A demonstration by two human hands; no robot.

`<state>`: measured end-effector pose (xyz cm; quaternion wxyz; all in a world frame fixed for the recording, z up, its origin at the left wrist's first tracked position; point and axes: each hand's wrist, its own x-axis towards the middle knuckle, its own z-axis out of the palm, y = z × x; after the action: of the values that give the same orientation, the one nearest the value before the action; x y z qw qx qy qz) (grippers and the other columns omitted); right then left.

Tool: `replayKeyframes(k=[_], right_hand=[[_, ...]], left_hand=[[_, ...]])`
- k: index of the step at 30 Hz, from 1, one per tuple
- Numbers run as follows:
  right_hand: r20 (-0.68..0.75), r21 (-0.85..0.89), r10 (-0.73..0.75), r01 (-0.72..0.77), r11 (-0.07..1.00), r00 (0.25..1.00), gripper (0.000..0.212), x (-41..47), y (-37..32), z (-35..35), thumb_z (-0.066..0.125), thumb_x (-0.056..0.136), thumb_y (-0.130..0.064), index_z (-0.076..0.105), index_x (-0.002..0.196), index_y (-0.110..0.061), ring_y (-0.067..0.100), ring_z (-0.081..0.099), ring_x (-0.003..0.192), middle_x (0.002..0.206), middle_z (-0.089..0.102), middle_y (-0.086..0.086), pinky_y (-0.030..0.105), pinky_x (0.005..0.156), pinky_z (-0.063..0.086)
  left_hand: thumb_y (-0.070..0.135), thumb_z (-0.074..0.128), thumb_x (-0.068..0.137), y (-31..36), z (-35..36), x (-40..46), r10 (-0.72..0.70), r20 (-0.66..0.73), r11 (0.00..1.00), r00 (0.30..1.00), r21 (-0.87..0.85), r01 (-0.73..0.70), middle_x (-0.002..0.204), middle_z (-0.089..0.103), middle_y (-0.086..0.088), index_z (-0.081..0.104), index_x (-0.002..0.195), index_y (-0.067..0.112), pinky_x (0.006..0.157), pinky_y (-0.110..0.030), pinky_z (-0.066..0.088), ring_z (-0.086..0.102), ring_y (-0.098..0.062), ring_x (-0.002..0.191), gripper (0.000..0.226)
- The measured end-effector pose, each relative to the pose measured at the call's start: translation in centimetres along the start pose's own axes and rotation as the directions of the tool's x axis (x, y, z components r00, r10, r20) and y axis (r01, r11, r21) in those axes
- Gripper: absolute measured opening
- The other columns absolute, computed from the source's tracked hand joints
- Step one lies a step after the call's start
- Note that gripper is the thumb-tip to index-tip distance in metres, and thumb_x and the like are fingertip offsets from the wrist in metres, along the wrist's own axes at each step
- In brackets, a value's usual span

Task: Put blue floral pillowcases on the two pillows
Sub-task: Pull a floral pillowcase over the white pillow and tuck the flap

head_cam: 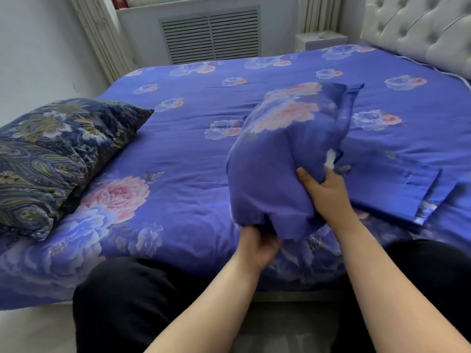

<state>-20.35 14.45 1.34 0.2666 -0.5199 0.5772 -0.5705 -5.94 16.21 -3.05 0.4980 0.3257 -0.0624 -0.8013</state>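
The first pillow [277, 159] stands lifted above the bed [178, 103], already mostly inside its blue floral pillowcase [265, 189] — a sliver of white filling shows at the right-hand seam. The left hand [257, 244] has a clenched grip on the case's open lower hem, fingers curled into the fabric; the right hand [326, 189] grasps the side of the bundle, thumb spread across the cloth. A second blue floral pillowcase [407, 197] lies folded flat on the bed just right of the hands, and the other pillow [53, 154], in a dark paisley cover, rests near the left edge. The stuffed pillow looks light and soft, likely to sag and bunch when held at one spot — the thin cotton seems slightly slippery, so the hem corners are probably the best holds for shaking the filling down and squaring it
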Motion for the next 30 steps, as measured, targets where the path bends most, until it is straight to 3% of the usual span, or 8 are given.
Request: replayKeyframes(k=[4,7,10,12,16,21,24,30], right_hand=[[0.116,-0.102,0.196,-0.185,0.977,0.974,0.012,-1.9,4.5,0.6,0.065,0.089,-0.025,0.059,0.095,-0.016,0.012,0.056,0.084,0.086,0.062,-0.001,0.012,0.063,0.035],[0.098,-0.178,0.218,-0.198,0.964,0.971,0.02,-2.5,5.2,0.3,0.064,0.089,-0.028,0.061,0.102,-0.012,0.013,0.055,0.091,0.093,0.062,0.001,0.013,0.068,0.031],[0.126,-0.259,0.196,-0.158,0.953,0.973,0.017,-2.0,4.6,0.3,0.064,0.088,-0.033,0.057,0.099,-0.021,0.018,0.058,0.095,0.094,0.061,0.001,0.018,0.071,0.032],[0.142,-0.343,0.141,-0.085,0.935,0.98,0.025,-1.8,3.8,0.9,0.063,0.087,-0.041,0.06,0.101,-0.02,0.025,0.062,0.099,0.098,0.067,0.008,0.024,0.074,0.036],[0.261,-0.337,0.028,0.064,0.939,0.965,0.038,-2.1,0.6,4.8,0.056,0.088,-0.046,0.057,0.114,-0.019,0.029,0.061,0.099,0.109,0.067,0.01,0.032,0.076,0.043],[0.451,-0.133,-0.308,0.405,0.905,0.838,0.035,-3.5,-3.2,11.3,0.048,0.09,-0.012,0.056,0.123,-0.002,0.019,0.056,0.101,0.118,0.061,0.015,0.032,0.092,0.046],[0.491,0.171,-0.336,0.289,0.942,0.804,0.043,-4.7,-3.7,13.6,0.051,0.091,-0.006,0.05,0.134,-0.008,0.008,0.05,0.123,0.135,0.054,0.002,0.026,0.105,0.039],[-0.083,0.066,0.158,-0.153,0.986,0.984,0.034,-3.4,0.4,14.3,0.054,0.09,-0.035,0.063,0.113,-0.012,0.022,0.058,0.11,0.114,0.064,0.008,0.034,0.098,0.043]], left_hand=[[0.027,0.048,0.094,-0.5,-3.5,-0.1,0.082,-0.288,0.955,0.954,0.296,0.007,0.105,0.066,-0.012,0.047,0.132,0.018,0.064,-0.036,0.056,0.063,-0.028,0.09,0.039],[0.014,0.056,0.074,-0.2,-4.6,-1.1,0.458,-0.335,0.773,0.823,0.608,-0.183,0.13,0.05,-0.011,0.024,0.142,0.022,0.099,-0.041,0.045,0.054,-0.028,0.114,0.075],[0.002,0.044,0.08,0.8,-4.1,-3.3,0.883,0.035,0.275,0.468,0.769,-0.577,0.145,0.033,-0.002,0.028,0.142,0.019,0.112,-0.028,0.027,0.036,-0.017,0.134,0.066],[0.008,0.045,0.086,2.6,-3.4,-3.7,0.837,0.461,-0.18,0.294,0.74,-0.648,0.145,0.038,0.002,0.042,0.136,0.018,0.114,-0.029,0.025,0.034,-0.014,0.136,0.05],[0.045,0.041,0.093,5.8,-0.5,-3.8,0.492,0.749,-0.524,0.445,0.662,-0.536,0.155,0.024,0.009,0.045,0.133,0.039,0.112,-0.049,0.025,0.019,-0.015,0.144,0.041],[0.057,0.034,0.086,8.9,0.2,-4.4,0.436,0.74,-0.64,0.512,0.655,-0.402,0.155,0.006,0.023,0.058,0.119,0.048,0.112,-0.057,0.011,-0.004,-0.015,0.146,0.042],[0.066,0.037,0.079,12.8,-1.8,-4.4,0.552,0.647,-0.615,0.525,0.742,-0.268,0.155,-0.001,0.019,0.062,0.117,0.041,0.116,-0.046,0.013,0.003,-0.02,0.146,0.052],[0.034,0.071,0.078,17.6,-4.7,-4.3,0.762,0.412,-0.378,0.499,0.909,-0.173,0.157,0.011,0.001,0.06,0.117,0.027,0.11,-0.025,0.018,0.025,-0.019,0.139,0.041]])
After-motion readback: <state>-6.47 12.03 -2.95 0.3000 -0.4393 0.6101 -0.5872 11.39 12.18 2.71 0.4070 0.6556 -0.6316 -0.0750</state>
